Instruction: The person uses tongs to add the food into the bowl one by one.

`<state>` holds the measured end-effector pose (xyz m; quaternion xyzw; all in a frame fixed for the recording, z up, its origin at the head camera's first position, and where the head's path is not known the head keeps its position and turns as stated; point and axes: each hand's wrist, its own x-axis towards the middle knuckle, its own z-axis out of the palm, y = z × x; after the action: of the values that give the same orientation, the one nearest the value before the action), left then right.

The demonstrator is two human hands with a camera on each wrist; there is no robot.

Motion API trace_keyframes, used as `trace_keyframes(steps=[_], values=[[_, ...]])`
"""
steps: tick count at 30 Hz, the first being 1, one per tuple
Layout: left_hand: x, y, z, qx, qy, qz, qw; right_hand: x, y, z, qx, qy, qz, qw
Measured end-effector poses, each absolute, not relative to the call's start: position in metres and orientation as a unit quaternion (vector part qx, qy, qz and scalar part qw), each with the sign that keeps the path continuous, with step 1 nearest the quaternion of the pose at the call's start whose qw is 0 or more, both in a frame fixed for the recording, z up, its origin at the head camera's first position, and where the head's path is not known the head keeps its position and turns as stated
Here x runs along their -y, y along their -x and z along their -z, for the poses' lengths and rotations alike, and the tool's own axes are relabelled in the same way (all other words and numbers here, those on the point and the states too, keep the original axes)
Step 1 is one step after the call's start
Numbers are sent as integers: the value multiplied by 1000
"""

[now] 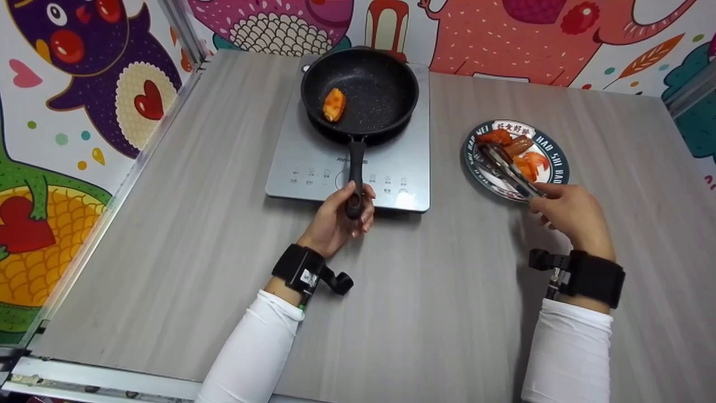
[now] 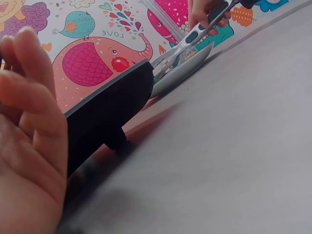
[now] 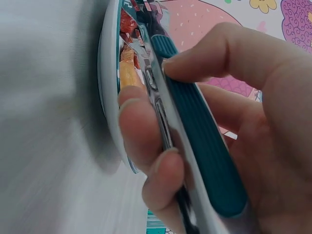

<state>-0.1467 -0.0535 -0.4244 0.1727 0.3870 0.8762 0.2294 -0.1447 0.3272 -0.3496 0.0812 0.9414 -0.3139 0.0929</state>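
My left hand [image 1: 339,221] grips the handle [image 1: 356,168] of a black frying pan [image 1: 386,101]. One orange-yellow piece of food [image 1: 334,105], shaped like a chicken wing, lies in the left part of the pan. My right hand [image 1: 576,215] holds metal tongs [image 3: 187,131] with teal grips, thumb on one arm and fingers curled round the other. Their tips reach over the left side of a patterned plate [image 1: 554,162]. Red, brown and orange food pieces [image 1: 520,145] lie on that plate, partly behind the tongs.
Under the pan is a silver induction cooker [image 1: 285,173] with a touch panel at its front. Both stand on a grey wood-grain table [image 1: 419,291]. A wall with cartoon animals [image 1: 503,39] borders the back, and a metal frame rail [image 1: 112,224] runs along the left.
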Motion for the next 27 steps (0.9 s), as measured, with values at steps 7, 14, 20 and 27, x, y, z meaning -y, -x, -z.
trace_keyframes(steps=[7,14,20,27], values=[[54,146,424,-389,-174,-876,227,-329,144,351,-934,-98,334,78],[54,147,424,-392,-178,-874,226,-329,145,352,-926,-109,355,66],[53,146,424,-395,-182,-872,223,-330,145,349,-913,-106,392,45],[54,146,424,-394,-180,-873,226,-331,145,348,-906,-100,409,48]])
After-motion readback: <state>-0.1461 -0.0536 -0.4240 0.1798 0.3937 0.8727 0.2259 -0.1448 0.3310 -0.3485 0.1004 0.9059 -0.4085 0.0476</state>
